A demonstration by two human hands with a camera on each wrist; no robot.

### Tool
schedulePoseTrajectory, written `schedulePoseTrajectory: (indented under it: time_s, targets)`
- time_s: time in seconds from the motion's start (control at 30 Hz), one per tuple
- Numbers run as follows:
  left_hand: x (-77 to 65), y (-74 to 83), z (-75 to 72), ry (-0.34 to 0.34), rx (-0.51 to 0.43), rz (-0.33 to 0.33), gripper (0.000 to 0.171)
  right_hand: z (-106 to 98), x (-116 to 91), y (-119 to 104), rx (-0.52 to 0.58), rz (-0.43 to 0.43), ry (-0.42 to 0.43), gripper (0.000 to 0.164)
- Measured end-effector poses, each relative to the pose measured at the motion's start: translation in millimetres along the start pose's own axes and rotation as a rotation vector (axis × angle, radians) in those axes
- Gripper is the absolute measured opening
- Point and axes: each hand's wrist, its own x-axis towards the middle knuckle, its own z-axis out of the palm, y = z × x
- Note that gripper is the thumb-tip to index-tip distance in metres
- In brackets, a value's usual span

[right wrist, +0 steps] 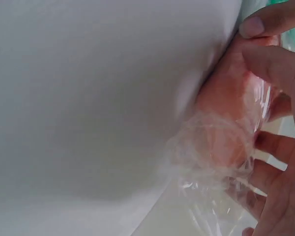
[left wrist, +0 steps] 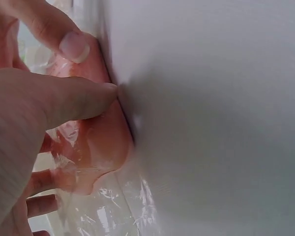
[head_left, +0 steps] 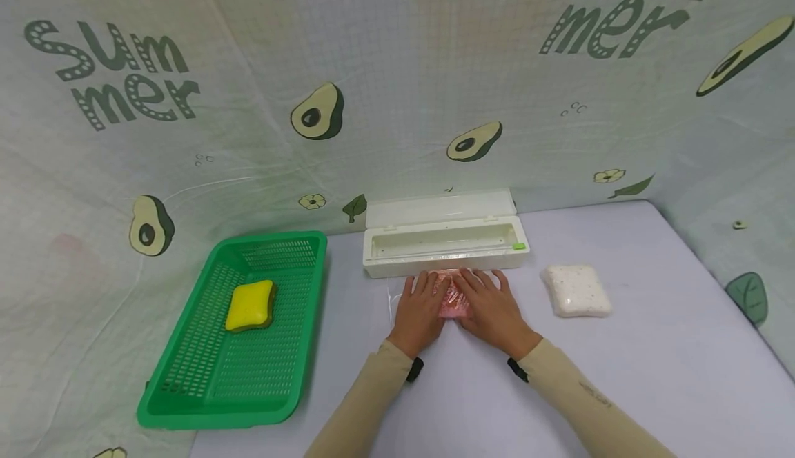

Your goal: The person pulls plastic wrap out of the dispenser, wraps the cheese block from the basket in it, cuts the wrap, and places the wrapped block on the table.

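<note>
A pink sponge point(head_left: 455, 299) lies in clear plastic film on the table, just in front of a long white film box. From its left side my left hand point(head_left: 421, 312) holds it, thumb at the near edge and fingers over the far side. My right hand point(head_left: 493, 313) grips the other end the same way. In the left wrist view, loose film point(left wrist: 105, 211) spreads past the end of the sponge point(left wrist: 105, 142). Crinkled film point(right wrist: 206, 196) also gathers at the sponge's right end, by the fingers, in the right wrist view.
The white film box point(head_left: 444, 262) stands at the back with its lid point(head_left: 441, 207) raised. To the left, a green basket point(head_left: 304, 354) holds a yellow sponge point(head_left: 250, 305). A white, square, film-wrapped block point(head_left: 577, 290) lies at the right. A printed cloth point(head_left: 397, 65) hangs behind.
</note>
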Motion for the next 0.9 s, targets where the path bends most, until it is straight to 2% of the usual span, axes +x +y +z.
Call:
schedulePoseTrajectory:
  time_s: [0.13, 0.23, 0.3, 0.4, 0.47, 0.53, 0.6, 0.7, 0.9]
  targets:
    - [0.9, 0.0, 0.0, -0.002, -0.021, -0.002, 0.065, 1, -3, 8, 0.054, -0.014, -0.035, 0.08]
    - [0.7, 0.1, -0.2, -0.014, -0.038, -0.004, 0.066, 1, -5, 15, 0.107, 0.01, -0.022, 0.073]
    - [0.5, -0.1, 0.6, -0.005, -0.047, -0.002, 0.065, 0, -6, 20, 0.125, 0.05, 0.035, 0.064]
    - [0.1, -0.4, 1.5, 0.008, -0.064, -0.002, 0.065, -4, -5, 29, 0.143, 0.156, 0.194, 0.053]
    - [0.3, -0.9, 2.0, 0.008, -0.065, 0.0, 0.065, -8, -3, 36, 0.163, 0.246, 0.29, 0.052]
    - [0.4, -1.2, 1.8, -0.005, -0.063, -0.002, 0.065, -11, 1, 45, 0.205, 0.347, 0.341, 0.057]
    - [0.6, -1.4, 1.9, -0.017, -0.056, -0.006, 0.064, -13, 5, 53, 0.239, 0.436, 0.341, 0.066]
    - [0.1, -1.0, 1.9, -0.024, -0.046, -0.009, 0.063, -13, 11, 65, 0.278, 0.529, 0.288, 0.08]
    - [-0.4, 0.5, 2.2, -0.015, -0.049, -0.012, 0.065, -9, 15, 79, 0.3, 0.571, 0.205, 0.089]
